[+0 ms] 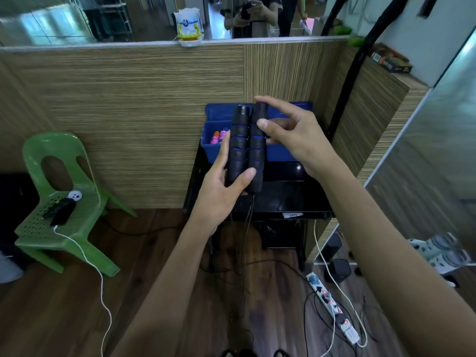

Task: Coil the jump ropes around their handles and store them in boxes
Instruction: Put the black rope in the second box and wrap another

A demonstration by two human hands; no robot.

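Two black foam jump rope handles (247,148) with blue rings stand side by side, upright, in front of me. My left hand (221,189) grips their lower ends, thumb across the front. My right hand (288,132) pinches the top of the right handle between thumb and forefinger. A thin dark rope (248,217) hangs from the handles' bottoms toward the floor. Behind the handles an open blue box (280,150) sits on a black table (283,199); a pink and orange item (217,137) lies in the box's left end.
A wood-grain partition rises behind the table. A green plastic chair (64,202) with a black device and white cable stands at the left. A power strip (332,307) and loose cords lie on the wooden floor at the right. A mirror panel is at the far right.
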